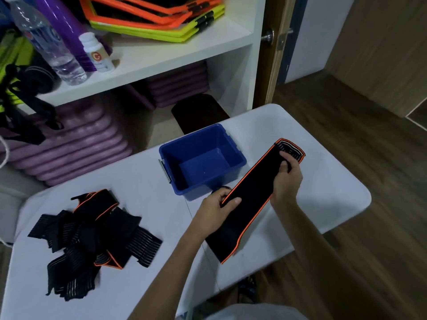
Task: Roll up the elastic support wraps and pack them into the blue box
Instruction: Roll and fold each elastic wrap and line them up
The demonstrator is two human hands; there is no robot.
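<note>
A long black elastic support wrap with orange edge trim (250, 192) is held stretched just above the white tabletop (323, 192), right of the open blue plastic box (201, 161); its near end trails on the tabletop. The far end, striped and partly folded over, is pinched by the right hand (287, 179), grip clenched on the fabric. The left edge mid-length is pinched by the left hand (219, 202), thumb on top, fingers underneath.

Handling is judged: light, soft, floppy, stretchy fabric, not fragile, little slip. It is best taken at the short far end with both hands, with tension kept so the coil stays tight; a loose roll would likely spring open. Rolling is judged barely begun.

The blue box is seen with nothing inside, grey latches on its sides. A pile of black unrolled wraps, some orange-trimmed (92, 239), lies on the left of the tabletop, well apart from the box. Beyond, a white shelf unit (184, 54) carries a clear water bottle (48, 42), a small white pill bottle (97, 53) and orange and yellow-green flat frames (161, 17); purple foam pads (76, 144) are stacked below.
</note>
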